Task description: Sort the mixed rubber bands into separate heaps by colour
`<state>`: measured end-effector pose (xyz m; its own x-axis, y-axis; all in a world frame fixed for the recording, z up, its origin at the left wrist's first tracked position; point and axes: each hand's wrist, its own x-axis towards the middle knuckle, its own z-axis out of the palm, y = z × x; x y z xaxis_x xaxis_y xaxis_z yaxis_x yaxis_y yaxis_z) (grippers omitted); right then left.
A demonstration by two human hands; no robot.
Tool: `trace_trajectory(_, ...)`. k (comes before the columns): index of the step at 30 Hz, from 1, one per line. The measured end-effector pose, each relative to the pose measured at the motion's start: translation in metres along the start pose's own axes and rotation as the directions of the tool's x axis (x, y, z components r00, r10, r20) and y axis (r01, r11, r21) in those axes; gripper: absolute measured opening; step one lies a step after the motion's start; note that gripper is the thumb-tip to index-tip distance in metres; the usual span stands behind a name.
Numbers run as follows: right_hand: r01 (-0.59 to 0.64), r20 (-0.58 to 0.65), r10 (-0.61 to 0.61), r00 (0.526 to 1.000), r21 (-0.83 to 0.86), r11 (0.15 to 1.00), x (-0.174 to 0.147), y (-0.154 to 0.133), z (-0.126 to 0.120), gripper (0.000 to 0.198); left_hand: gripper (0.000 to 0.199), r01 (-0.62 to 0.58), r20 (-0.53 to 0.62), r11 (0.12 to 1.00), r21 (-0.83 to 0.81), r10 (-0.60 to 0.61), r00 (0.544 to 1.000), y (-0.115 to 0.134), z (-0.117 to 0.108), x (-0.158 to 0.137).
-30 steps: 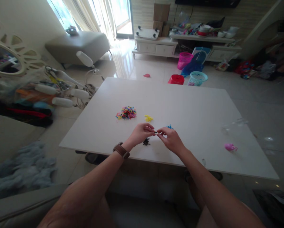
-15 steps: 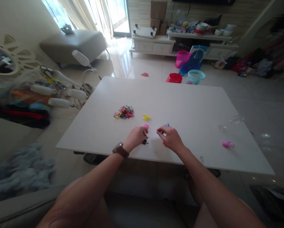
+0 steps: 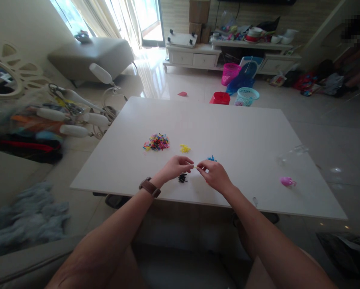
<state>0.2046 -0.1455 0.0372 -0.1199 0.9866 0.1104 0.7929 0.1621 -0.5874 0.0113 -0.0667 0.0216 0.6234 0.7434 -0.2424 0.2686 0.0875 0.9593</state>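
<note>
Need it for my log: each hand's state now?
Left hand: at one end of a thin yellow strip; grip unclear.
Right hand: closed, pinching the strip's other end.

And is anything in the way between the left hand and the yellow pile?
Nothing visible: the yellow pile lies just beyond the left hand, with only table showing between. What lies directly under the hand is hidden.
</note>
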Motion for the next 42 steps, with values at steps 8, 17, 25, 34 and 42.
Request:
trace_trajectory(8,-0.064,-0.046,0.067,0.997,0.044,0.997,0.000,-0.003,-0.001,0.014,0.017,-0.006,-0.127,0.998,-0.065,-0.002,0.992,0.000,0.003,0.010)
trace_trajectory(17,-0.072,-0.037,0.072,0.997,0.007,0.997,-0.008,0.000,-0.008,0.011,0.015,0.119,-0.629,0.990,0.076,-0.045,0.776,-0.027,-0.026,0.069)
trace_trajectory(25,-0.090,-0.048,0.089,0.995,-0.031,0.995,-0.016,0.006,-0.021,0.010,0.019,0.130,-0.673,0.973,0.191,0.034,0.739,-0.034,-0.010,0.085)
trace_trajectory(34,-0.080,-0.024,0.079,0.997,-0.056,0.995,-0.017,0.003,-0.024,0.009,0.033,0.208,-0.591,0.910,0.359,0.049,0.805,-0.031,-0.016,0.075)
trace_trajectory(42,-0.064,0.014,0.066,0.998,-0.104,0.992,-0.016,0.000,-0.020,0.011,0.041,0.369,-0.574,0.702,0.610,0.070,0.816,-0.055,-0.052,0.035)
